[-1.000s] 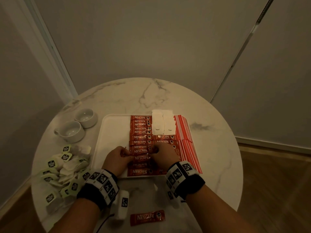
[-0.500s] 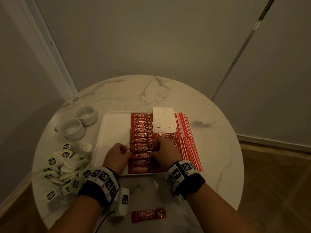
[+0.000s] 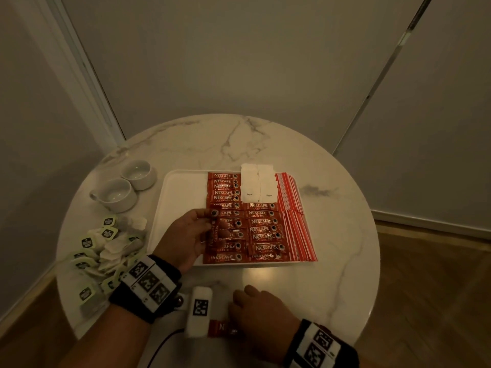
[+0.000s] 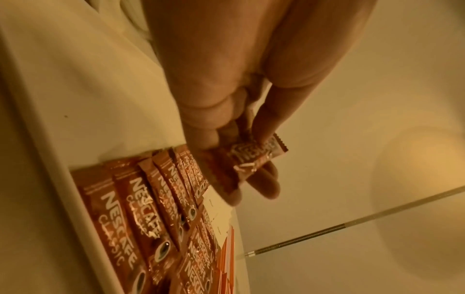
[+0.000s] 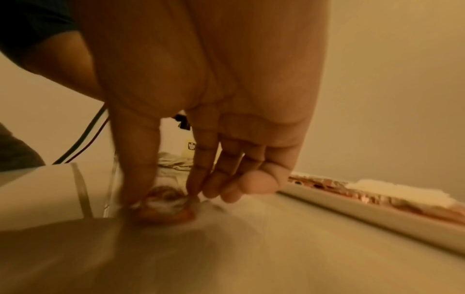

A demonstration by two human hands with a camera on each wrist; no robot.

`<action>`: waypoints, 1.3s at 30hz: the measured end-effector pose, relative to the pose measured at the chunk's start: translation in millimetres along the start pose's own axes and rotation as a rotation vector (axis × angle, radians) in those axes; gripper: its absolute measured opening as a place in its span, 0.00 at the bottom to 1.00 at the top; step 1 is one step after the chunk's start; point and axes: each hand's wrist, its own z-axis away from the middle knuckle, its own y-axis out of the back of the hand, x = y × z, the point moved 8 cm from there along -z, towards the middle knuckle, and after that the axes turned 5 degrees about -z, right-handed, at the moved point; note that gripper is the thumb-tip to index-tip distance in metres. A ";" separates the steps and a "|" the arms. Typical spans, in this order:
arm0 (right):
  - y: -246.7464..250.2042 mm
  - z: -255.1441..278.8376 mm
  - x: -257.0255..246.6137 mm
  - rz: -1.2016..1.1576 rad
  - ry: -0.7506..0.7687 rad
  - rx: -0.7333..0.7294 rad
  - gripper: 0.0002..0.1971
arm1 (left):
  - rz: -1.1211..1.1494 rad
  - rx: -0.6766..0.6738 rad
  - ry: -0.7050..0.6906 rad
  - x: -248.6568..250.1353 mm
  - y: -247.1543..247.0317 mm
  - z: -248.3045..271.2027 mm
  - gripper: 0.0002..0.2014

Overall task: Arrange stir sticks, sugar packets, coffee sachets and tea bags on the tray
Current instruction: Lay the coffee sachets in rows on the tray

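A white tray [image 3: 176, 208] holds two columns of red coffee sachets [image 3: 261, 229], two white sugar packets [image 3: 257, 184] and red stir sticks [image 3: 292, 213] along its right side. My left hand [image 3: 212, 225] hovers over the left column and pinches one coffee sachet [image 3: 214, 221] held upright; the left wrist view shows that sachet [image 4: 254, 155] between thumb and fingers [image 4: 264, 127]. My right hand [image 3: 239, 312] is down at the table's near edge. Its thumb and forefinger pinch a loose coffee sachet [image 3: 219, 328], blurred on the tabletop in the right wrist view [image 5: 163, 206]. Tea bags [image 3: 106, 248] lie piled left of the tray.
Two white cups [image 3: 114, 193] stand at the back left of the round marble table [image 3: 345, 235]. A white block with a black marker [image 3: 199, 310] and a cable lies just left of my right hand. Walls close in behind.
My right hand left the tray and dropped back to the loose sachet at the near edge. My left hand lifted one sachet off the rows and turned it upright.
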 end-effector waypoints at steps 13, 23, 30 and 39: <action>84.4 23.8 99.3 -0.674 -0.297 0.236 0.11 | -0.291 0.062 0.005 5.0 -8.5 -11.4 0.09; 101.3 -6.6 186.5 -0.637 -0.474 0.329 0.09 | -0.758 0.075 -0.110 24.9 -28.2 -36.4 0.09; 82.0 -15.5 185.3 -0.694 -0.487 0.255 0.06 | -0.938 0.038 -0.137 38.5 -45.3 -55.4 0.06; 80.8 -15.8 187.6 -0.588 -0.487 0.314 0.04 | -1.037 -0.001 -0.175 42.2 -62.4 -71.7 0.07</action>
